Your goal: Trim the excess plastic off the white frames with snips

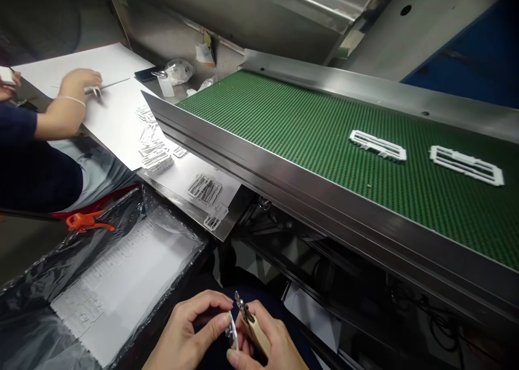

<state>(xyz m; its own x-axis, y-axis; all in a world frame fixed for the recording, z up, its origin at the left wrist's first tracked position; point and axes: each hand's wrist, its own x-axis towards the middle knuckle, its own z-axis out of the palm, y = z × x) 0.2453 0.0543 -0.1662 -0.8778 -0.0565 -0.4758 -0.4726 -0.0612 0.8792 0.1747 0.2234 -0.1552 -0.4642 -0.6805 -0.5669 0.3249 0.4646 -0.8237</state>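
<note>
Low in the head view, my left hand (pixel 188 329) pinches a small white plastic part (pixel 232 331) between thumb and fingers. The part is turned nearly edge-on. My right hand (pixel 275 337) is wrapped round a pair of nippers (pixel 256 331) with tan handles, their metal jaws pointing up beside the part. The right thumb reaches to the part's lower end and seems to touch it. Beyond my hands, two white slotted plastic frames lie apart on the green conveyor belt (pixel 284 126): one frame (pixel 378 144) nearer the middle, another frame (pixel 466 163) farther right.
A metal side rail (pixel 259 170) edges the belt. At left, a box lined with black plastic (pixel 133 197) holds layered white parts (pixel 81 305). Stacked parts (pixel 205 189) lie on the table (pixel 121 107). A co-worker's arm (pixel 60 116) reaches over it. An orange clamp (pixel 85 221) grips the box edge.
</note>
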